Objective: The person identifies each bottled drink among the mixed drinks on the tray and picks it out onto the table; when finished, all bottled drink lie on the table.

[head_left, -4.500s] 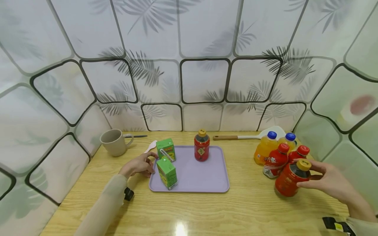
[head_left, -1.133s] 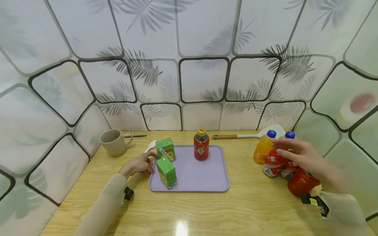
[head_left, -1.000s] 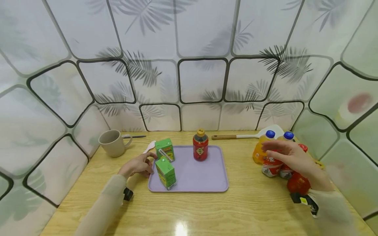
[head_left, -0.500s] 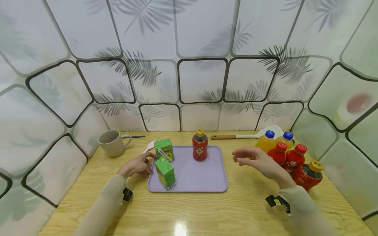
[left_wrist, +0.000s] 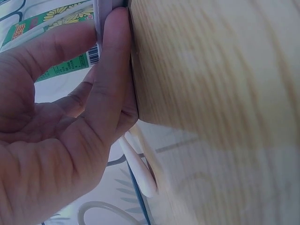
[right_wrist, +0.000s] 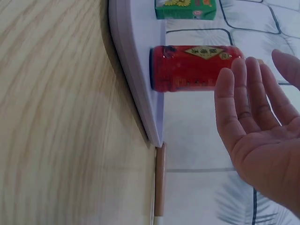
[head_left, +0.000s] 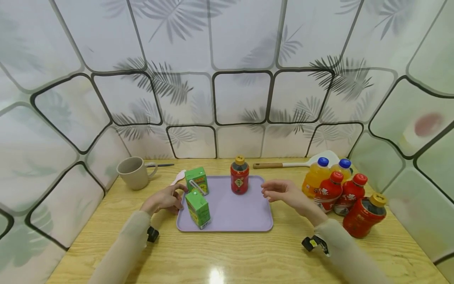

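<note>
My left hand [head_left: 166,199] pinches the left rim of a lilac tray [head_left: 237,219]; in the left wrist view the rim [left_wrist: 102,21] sits between its fingers. Two green drink cartons [head_left: 198,209] stand at the tray's left side, with a white straw on the rear one's front. A red-labelled bottle [head_left: 239,177] with a gold cap stands upright at the tray's back. My right hand [head_left: 289,195] hovers at the tray's right edge, holding nothing. In the right wrist view its fingers [right_wrist: 255,93] are extended near the bottle [right_wrist: 194,68], seemingly apart from it.
On the right stand two orange-juice bottles [head_left: 315,177], two red-capped bottles [head_left: 330,191] and another gold-capped red bottle [head_left: 365,217]. A wooden-handled spatula [head_left: 268,165] lies behind. At left are a grey mug [head_left: 134,173], a dark slim pen-like item [head_left: 164,165] and a pale pink spoon [head_left: 178,176].
My right hand has let go of the right-hand gold-capped bottle, leaving it standing beside the others, and moved left to the tray's edge. My left hand stays at the tray rim.
</note>
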Demonstrator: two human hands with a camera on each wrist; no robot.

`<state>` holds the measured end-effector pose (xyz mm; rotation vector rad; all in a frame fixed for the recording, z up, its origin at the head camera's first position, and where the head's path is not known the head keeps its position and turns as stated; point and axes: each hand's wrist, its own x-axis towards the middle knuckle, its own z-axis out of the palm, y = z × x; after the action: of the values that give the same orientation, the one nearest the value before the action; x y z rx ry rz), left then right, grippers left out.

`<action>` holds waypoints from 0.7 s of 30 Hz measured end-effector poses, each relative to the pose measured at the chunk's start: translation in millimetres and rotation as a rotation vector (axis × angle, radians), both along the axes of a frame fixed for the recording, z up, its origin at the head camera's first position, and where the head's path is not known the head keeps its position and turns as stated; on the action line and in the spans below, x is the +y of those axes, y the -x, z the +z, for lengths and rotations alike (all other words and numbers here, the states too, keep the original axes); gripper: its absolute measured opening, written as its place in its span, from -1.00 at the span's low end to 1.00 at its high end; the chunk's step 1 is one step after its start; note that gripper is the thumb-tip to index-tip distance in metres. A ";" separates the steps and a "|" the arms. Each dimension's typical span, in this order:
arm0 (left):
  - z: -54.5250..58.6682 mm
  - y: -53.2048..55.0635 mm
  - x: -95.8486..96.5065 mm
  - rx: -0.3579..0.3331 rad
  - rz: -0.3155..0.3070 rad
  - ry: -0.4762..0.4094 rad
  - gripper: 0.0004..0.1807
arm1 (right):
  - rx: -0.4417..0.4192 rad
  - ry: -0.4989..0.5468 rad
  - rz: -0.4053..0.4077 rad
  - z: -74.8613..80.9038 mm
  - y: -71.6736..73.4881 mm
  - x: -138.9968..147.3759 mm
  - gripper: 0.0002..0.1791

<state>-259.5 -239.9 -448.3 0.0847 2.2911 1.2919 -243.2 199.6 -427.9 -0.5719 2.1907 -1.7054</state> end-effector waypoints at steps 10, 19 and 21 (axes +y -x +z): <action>1.0 -0.1 1.0 -0.005 0.014 0.008 -0.34 | -0.007 0.030 -0.056 -6.2 6.5 -20.2 -0.50; 1.6 -2.0 0.5 0.009 -0.009 -0.009 -0.32 | 0.035 0.009 -0.085 -9.4 12.0 -32.8 -0.52; 1.7 -2.1 0.6 0.010 -0.008 -0.009 -0.32 | 0.048 0.005 -0.103 -8.9 14.0 -35.8 -0.53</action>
<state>-257.4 -239.3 -446.6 0.1044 2.2912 1.3008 -257.1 163.9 -436.8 -0.5144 2.2867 -1.7660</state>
